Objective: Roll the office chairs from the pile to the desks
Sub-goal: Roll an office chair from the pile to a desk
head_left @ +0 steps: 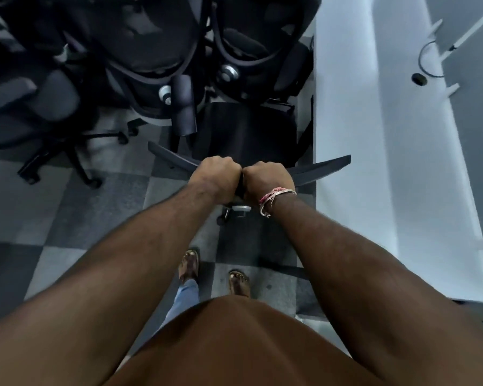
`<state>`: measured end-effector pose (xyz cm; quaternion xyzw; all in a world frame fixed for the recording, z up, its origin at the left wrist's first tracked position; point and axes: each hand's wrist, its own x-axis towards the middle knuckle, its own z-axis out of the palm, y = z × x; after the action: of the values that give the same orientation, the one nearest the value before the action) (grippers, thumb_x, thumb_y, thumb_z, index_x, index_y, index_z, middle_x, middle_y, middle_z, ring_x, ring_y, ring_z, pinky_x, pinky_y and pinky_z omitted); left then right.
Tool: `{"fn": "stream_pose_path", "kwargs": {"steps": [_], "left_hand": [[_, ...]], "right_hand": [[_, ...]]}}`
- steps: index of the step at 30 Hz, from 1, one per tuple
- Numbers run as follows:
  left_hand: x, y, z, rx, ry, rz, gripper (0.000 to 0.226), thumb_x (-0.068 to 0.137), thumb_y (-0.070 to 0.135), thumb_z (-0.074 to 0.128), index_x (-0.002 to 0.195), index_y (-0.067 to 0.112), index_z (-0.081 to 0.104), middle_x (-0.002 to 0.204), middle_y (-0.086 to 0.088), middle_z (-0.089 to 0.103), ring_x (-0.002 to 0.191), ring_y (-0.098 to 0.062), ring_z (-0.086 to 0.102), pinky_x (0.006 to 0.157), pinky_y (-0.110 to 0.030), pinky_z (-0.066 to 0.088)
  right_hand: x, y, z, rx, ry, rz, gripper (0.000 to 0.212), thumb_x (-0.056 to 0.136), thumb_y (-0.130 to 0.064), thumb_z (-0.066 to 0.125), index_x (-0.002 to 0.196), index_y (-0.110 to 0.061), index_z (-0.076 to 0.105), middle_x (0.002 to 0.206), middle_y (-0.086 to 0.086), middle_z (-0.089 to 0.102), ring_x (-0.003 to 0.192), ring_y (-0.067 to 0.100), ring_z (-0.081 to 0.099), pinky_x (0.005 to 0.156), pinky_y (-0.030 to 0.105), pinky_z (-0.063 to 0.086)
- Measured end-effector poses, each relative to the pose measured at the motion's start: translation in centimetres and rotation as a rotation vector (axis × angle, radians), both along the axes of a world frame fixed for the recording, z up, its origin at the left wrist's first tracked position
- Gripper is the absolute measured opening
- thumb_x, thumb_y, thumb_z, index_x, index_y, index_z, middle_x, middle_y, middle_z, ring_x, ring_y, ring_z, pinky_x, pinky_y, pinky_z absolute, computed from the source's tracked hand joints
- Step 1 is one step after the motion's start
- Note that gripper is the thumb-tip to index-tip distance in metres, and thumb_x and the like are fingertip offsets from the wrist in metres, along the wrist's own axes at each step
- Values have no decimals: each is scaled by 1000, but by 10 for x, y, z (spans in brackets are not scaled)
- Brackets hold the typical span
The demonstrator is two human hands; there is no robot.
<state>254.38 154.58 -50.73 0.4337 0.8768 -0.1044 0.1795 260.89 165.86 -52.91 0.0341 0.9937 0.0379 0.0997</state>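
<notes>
Fists of left hand and right hand clamp the chair backrest, pile beyond, desk right.

The person wears a brown top, light blue trousers, brown sandals, and a pink thread wristband.

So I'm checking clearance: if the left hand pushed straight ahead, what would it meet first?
Probably the armrest of a piled chair, just beyond the gripped chair; depth is unclear. The left hand grips its top edge.
</notes>
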Motion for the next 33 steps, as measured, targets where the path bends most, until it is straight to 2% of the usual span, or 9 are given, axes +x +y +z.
{"fn": "stream_pose_path", "kwargs": {"steps": [3,5,8,13,17,22,25,27,33], "left_hand": [[21,-22,-2,-19,22,57,9,89,29,66,92,23,71,79,1,56,77,-24,60,67,-34,47],[33,-34,-2,-30,22,75,9,89,27,65,93,23,72,78,2,55,82,-26,65,67,-33,47],[56,-42,2,-27,11,85,7,88,25,65,91,23,71,73,5,48,76,-24,59,67,-34,46],[110,-57,6,1,6,83,18,91,25,62,74,24,56,67,5,46,69,-21,55,65,-34,46],[151,-99,6,-7,18,121,27,92,25,63,67,24,51,67,4,50,66,-20,54,63,-34,46],[194,-156,9,-9,15,189,24,93,28,66,71,25,56,67,5,52,64,-17,54,63,-33,47],[221,-187,10,-18,25,235,20,92,28,66,74,24,60,68,5,53,65,-17,56,64,-34,49],[238,-205,8,-15,23,263,18,92,28,66,75,24,61,67,5,53,64,-17,56,64,-35,50],[276,-259,3,-6,51,368,12,92,29,63,81,24,64,66,5,46,70,-21,55,66,-35,48]], "right_hand": [[19,-21,1,-13,12,56,26,89,-37,56,68,-22,52,69,-2,65,59,27,62,53,29,38],[32,-35,1,-28,7,56,29,89,-35,55,65,-22,45,69,-2,65,56,26,55,54,29,39],[53,-43,4,-21,-11,55,23,87,-38,54,69,-24,54,67,-3,63,56,26,54,55,30,41],[102,-55,4,24,6,84,27,87,-40,56,66,-25,51,67,-3,64,52,23,50,52,29,39],[139,-94,2,30,35,144,25,86,-38,58,66,-25,50,69,-2,66,57,26,61,53,29,39],[173,-148,-3,42,41,188,29,83,-41,56,62,-22,51,60,-4,58,47,22,45,50,27,36],[192,-179,-4,55,44,233,32,82,-45,58,61,-21,54,53,-5,49,45,22,46,49,26,35],[205,-195,-3,43,30,260,29,84,-42,57,63,-21,55,55,-5,50,49,23,52,50,28,37],[231,-244,2,28,28,398,23,83,-39,55,67,-22,59,65,-3,62,53,25,52,53,29,39]]}}
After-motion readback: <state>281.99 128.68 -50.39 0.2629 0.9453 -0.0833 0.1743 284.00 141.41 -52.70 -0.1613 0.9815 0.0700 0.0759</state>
